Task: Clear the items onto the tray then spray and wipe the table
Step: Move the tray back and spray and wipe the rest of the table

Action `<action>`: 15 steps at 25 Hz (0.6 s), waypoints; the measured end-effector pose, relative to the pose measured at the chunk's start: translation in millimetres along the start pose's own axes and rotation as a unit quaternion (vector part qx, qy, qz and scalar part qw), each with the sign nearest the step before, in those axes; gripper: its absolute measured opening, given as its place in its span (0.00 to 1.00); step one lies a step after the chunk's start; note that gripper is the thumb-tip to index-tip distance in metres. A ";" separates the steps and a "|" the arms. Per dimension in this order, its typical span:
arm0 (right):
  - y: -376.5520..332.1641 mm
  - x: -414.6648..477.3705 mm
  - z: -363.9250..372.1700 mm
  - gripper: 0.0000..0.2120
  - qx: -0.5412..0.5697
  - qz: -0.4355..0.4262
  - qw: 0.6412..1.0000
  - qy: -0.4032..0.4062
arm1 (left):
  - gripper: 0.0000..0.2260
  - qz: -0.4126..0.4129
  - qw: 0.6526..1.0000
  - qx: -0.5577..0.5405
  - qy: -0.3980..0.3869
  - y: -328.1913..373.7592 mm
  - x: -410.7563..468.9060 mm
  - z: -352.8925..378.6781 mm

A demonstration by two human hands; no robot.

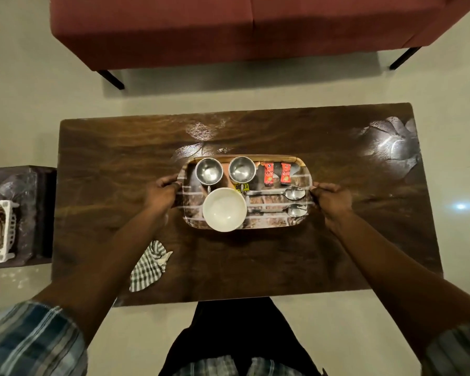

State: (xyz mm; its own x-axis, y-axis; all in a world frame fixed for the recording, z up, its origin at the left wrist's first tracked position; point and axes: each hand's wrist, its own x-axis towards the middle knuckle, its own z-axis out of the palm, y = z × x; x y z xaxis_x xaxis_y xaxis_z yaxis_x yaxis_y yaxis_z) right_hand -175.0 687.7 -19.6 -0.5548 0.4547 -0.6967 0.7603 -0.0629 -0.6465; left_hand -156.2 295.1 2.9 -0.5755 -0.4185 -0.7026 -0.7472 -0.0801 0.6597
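Tray (272, 222): seen at the middle of the table (255, 267), long side across the view; whether it rests on the wood or is lifted cannot be told.
Left hand (160, 192): clamped on the tray's left edge, fingers curled over the rim.
Right hand (333, 198): clamped likewise on the right edge.
Cups (209, 171): two of steel, set upright side by side along the tray's far edge.
Bowl (224, 209): white, upright, placed nearer than the cups, reaching the tray's near edge.
Spoons (282, 193): two, laid parallel to the right of the bowl.
Sachets (268, 173): two red ones at the far right of the tray (print too small to be read).
Cloth (148, 267): checked, crumpled on the table, apart from the tray, partly hidden by the left forearm.
Sofa (228, 28): red, beyond the table.
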 end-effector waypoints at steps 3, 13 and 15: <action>16.2 26.2 11.2 0.13 0.009 0.011 1.000 0.009 | 0.14 -0.015 1.000 0.007 0.007 -22.2 24.9 14.4; 47.1 74.9 21.5 0.13 -0.005 0.032 0.998 0.046 | 0.14 -0.040 0.999 0.017 0.004 -70.5 79.6 49.9; 48.8 75.1 23.3 0.13 -0.007 0.037 0.998 0.045 | 0.14 -0.037 0.999 0.017 0.006 -74.2 85.3 51.8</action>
State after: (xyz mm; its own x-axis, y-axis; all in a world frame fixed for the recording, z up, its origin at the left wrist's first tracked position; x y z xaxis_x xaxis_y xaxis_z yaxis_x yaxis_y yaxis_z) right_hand -187.5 698.1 -110.7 -0.4643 0.5279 -0.7112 0.8029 -0.0880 -0.5895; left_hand -167.1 312.1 -119.8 -0.5142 -0.4232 -0.7460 -0.7987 -0.0808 0.5963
